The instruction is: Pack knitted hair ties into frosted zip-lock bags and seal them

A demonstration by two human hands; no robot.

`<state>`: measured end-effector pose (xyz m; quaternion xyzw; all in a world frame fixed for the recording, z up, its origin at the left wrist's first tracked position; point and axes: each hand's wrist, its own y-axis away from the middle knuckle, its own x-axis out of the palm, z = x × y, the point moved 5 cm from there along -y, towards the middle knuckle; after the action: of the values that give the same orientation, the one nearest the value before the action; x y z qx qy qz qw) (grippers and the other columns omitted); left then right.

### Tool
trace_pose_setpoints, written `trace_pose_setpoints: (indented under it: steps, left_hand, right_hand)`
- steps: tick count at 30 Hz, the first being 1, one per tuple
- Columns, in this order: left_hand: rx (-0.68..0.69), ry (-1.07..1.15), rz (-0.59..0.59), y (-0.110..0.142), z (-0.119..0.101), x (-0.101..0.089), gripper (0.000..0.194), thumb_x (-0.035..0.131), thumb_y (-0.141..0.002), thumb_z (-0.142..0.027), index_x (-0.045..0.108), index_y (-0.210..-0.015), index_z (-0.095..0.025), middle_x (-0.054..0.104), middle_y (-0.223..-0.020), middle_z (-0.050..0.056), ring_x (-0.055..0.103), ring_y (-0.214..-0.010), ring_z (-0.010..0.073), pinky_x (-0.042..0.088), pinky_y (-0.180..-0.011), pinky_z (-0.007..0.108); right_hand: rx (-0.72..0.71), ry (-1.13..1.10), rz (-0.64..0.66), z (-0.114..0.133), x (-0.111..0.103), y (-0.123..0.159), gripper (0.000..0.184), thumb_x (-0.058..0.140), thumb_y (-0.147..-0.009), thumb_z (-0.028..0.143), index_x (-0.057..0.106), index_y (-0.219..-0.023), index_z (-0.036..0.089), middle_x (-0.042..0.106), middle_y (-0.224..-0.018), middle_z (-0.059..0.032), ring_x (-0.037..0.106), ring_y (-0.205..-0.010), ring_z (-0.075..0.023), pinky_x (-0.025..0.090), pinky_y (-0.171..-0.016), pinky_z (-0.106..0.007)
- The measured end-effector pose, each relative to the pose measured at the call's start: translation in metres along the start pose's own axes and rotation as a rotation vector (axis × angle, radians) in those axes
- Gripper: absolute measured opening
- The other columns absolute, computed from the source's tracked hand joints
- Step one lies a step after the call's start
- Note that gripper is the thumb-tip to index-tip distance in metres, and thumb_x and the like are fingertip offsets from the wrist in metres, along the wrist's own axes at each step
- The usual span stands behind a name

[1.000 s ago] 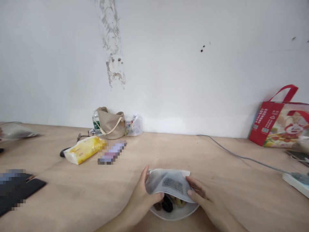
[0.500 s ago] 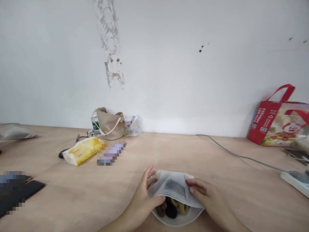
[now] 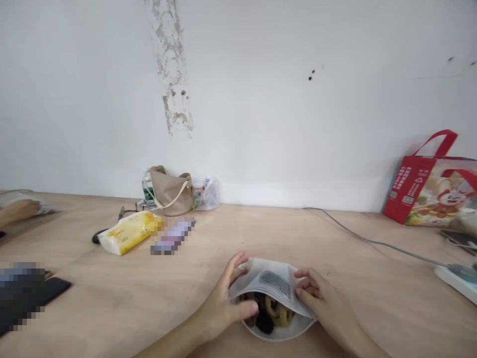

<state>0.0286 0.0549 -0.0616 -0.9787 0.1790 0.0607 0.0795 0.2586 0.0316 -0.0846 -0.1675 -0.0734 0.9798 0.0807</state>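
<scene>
Fingers spread wide on your left hand [image 3: 222, 304], there they are, curving around the left side of the white pouch [image 3: 274, 278], thumb reaching across its gaping mouth! Over on the right, your right hand [image 3: 326, 298] has its fingers curled in, the tips and thumb touching the pouch's upper panel beside the printed dark text; whether they pinch the material, you cannot tell from here. The pouch lies right in front of you on the counter [image 3: 208, 268], its mouth facing you, and inside sit a black item [image 3: 264, 320], a yellowish looped item [image 3: 282, 315] and something brownish at the left, partly hidden by your thumb. Farther up to the left, it's the yellow-and-white tissue pack [image 3: 130, 232] just beside a pixelated purplish item [image 3: 173, 237]. Behind them, against the wall [image 3: 253, 124], stands the beige handbag [image 3: 173, 191], between a green-labelled bottle [image 3: 148, 189] and a clear plastic bag [image 3: 210, 194]. Out at the far left, another person's hand [image 3: 24, 209] touches a pale bag [image 3: 43, 208]! Across on the right, a grey cable [image 3: 357, 238] runs towards the white power strip [image 3: 454, 284], with the red shopping bag [image 3: 413, 186] upright behind.
</scene>
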Motion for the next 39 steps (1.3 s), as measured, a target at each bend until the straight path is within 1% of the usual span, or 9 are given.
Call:
trace_pose_setpoints:
  steps: [3,5,8,11,18,21,28,34,39]
  left_hand:
    - [-0.163,-0.005,-0.162,-0.008,0.001,-0.011,0.065,0.06,-0.076,-0.053,0.045,-0.131,-0.023,0.052,-0.134,0.012,0.056,-0.115,0.0274,0.045,-0.095,0.039]
    - [-0.235,-0.071,-0.219,-0.012,0.0,-0.016,0.052,0.052,-0.08,-0.051,0.054,-0.119,-0.017,0.061,-0.12,0.012,0.061,-0.107,0.0267,0.046,-0.091,0.038]
    - [-0.266,-0.143,-0.189,-0.017,-0.002,-0.017,0.04,0.06,-0.072,-0.042,0.065,-0.097,-0.011,0.069,-0.097,0.011,0.063,-0.096,0.0285,0.046,-0.086,0.038]
    - [-0.266,-0.169,-0.157,-0.018,-0.001,-0.016,0.03,0.065,-0.063,-0.033,0.069,-0.082,-0.01,0.07,-0.081,0.007,0.064,-0.086,0.0279,0.045,-0.081,0.036]
    - [-0.242,-0.169,-0.144,-0.017,0.001,-0.013,0.027,0.065,-0.064,-0.034,0.069,-0.081,-0.013,0.069,-0.078,0.004,0.063,-0.077,0.0236,0.046,-0.072,0.033]
    - [-0.221,-0.168,-0.126,-0.016,-0.001,-0.01,0.025,0.064,-0.065,-0.034,0.068,-0.077,-0.014,0.067,-0.072,0.003,0.061,-0.072,0.022,0.045,-0.069,0.031]
    - [-0.161,-0.175,-0.118,-0.013,-0.01,-0.004,0.022,0.062,-0.066,-0.037,0.064,-0.073,-0.016,0.06,-0.063,-0.001,0.056,-0.063,0.0179,0.042,-0.062,0.027]
    - [-0.097,-0.176,-0.136,-0.008,-0.019,0.0,0.016,0.059,-0.067,-0.032,0.062,-0.072,-0.017,0.057,-0.062,-0.002,0.053,-0.061,0.0164,0.039,-0.06,0.026]
    - [-0.032,-0.156,-0.14,-0.006,-0.022,0.003,0.013,0.056,-0.071,-0.029,0.062,-0.072,-0.017,0.059,-0.065,-0.001,0.054,-0.063,0.016,0.041,-0.062,0.026]
  right_hand:
    - [0.017,0.095,0.07,-0.001,0.0,-0.001,0.017,0.05,-0.073,0.037,0.058,-0.068,0.022,0.064,-0.058,0.0011,0.063,-0.057,-0.0192,0.045,-0.053,-0.026]
    - [0.022,0.161,0.112,0.0,-0.001,-0.002,0.019,0.049,-0.075,0.036,0.057,-0.063,0.022,0.065,-0.059,0.0007,0.063,-0.06,-0.0197,0.042,-0.055,-0.026]
    - [0.022,0.248,0.14,0.003,-0.002,-0.004,0.02,0.049,-0.076,0.033,0.058,-0.062,0.022,0.066,-0.062,-0.0003,0.062,-0.063,-0.0214,0.038,-0.056,-0.027]
    - [0.012,0.304,0.159,0.006,0.0,-0.005,0.018,0.05,-0.075,0.031,0.058,-0.061,0.022,0.067,-0.064,-0.0013,0.061,-0.064,-0.0226,0.036,-0.057,-0.028]
    - [0.015,0.276,0.204,0.007,0.002,-0.004,0.023,0.05,-0.077,0.035,0.061,-0.06,0.023,0.066,-0.062,-0.0002,0.061,-0.063,-0.0212,0.035,-0.056,-0.027]
    - [0.043,0.195,0.229,0.0,0.002,-0.006,0.016,0.052,-0.07,0.028,0.066,-0.064,0.023,0.066,-0.058,0.0007,0.061,-0.058,-0.0207,0.038,-0.054,-0.027]
    - [0.03,-0.08,0.247,0.001,0.006,-0.004,0.023,0.048,-0.058,0.022,0.065,-0.072,0.022,0.068,-0.063,-0.0008,0.066,-0.064,-0.023,0.047,-0.058,-0.03]
    - [-0.046,-0.197,0.185,0.018,0.005,0.001,0.011,0.052,-0.066,0.024,0.061,-0.072,0.022,0.068,-0.072,-0.0019,0.066,-0.072,-0.022,0.05,-0.069,-0.032]
    - [-0.09,-0.254,0.112,0.018,-0.001,0.001,0.003,0.058,-0.069,0.023,0.06,-0.07,0.021,0.067,-0.071,-0.0015,0.067,-0.072,-0.0215,0.051,-0.068,-0.03]
